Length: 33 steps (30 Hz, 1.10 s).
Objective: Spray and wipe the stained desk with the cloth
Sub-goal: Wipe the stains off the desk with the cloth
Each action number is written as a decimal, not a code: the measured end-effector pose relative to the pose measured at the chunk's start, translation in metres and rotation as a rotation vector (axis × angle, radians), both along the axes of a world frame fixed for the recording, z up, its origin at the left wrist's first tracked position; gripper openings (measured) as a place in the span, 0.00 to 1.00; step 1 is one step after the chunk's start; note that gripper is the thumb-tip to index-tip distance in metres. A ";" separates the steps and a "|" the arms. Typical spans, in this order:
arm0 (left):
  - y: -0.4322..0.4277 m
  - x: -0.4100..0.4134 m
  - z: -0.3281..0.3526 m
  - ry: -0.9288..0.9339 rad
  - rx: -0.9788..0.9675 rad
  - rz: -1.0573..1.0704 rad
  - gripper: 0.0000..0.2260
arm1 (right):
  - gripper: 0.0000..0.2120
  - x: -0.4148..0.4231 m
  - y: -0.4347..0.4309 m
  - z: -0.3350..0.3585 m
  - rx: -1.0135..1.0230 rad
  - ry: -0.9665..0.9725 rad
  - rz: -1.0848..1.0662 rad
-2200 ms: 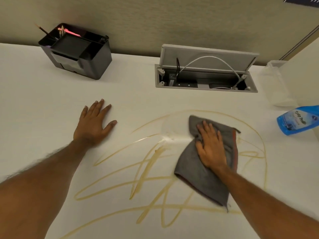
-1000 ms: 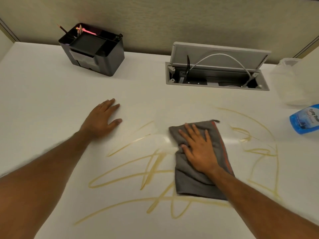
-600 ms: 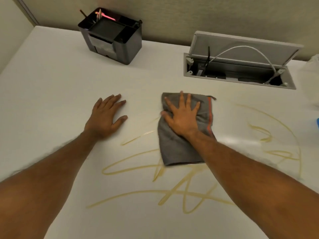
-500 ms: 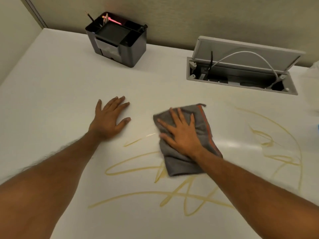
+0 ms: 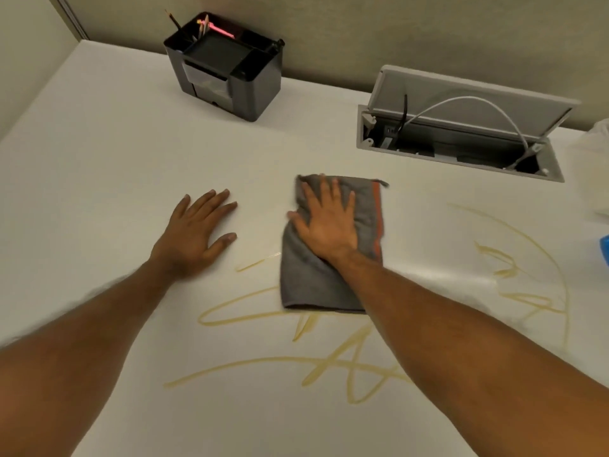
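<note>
The right hand (image 5: pixel 329 225) lies flat, fingers straight and spread, pressing 1 grey cloth (image 5: pixel 313 285) onto the desk (image 5: pixel 99 159) mid-tabletop, likely to spread pressure over the yellow stain (image 5: pixel 250 361). The left hand (image 5: pixel 194 235), fingers also straight, rests on bare desk beside it, probably bracing. Toward the far edge: 1 black organiser (image 5: pixel 230 70), 1 open cable hatch (image 5: pixel 461 127); at the right edge, 1 blue sliver, perhaps the spray bottle (image 5: pixel 605 249)

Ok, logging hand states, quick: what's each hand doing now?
Left hand: open, flat on the desk, holding nothing.
Right hand: open, pressing flat on the cloth.
</note>
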State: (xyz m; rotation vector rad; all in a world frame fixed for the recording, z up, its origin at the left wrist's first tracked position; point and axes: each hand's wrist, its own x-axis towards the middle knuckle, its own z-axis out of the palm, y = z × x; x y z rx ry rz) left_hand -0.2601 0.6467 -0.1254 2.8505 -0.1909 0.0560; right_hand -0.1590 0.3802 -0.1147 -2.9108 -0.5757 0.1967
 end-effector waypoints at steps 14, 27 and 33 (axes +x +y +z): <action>0.002 0.002 -0.007 -0.006 0.032 0.026 0.27 | 0.46 -0.027 -0.073 0.000 -0.107 0.030 0.021; 0.013 -0.038 0.003 0.000 -0.056 0.048 0.28 | 0.32 -0.109 -0.082 -0.010 0.061 -0.064 0.493; 0.013 -0.049 0.008 -0.002 0.006 0.131 0.26 | 0.42 -0.059 -0.086 -0.003 -0.030 0.002 0.036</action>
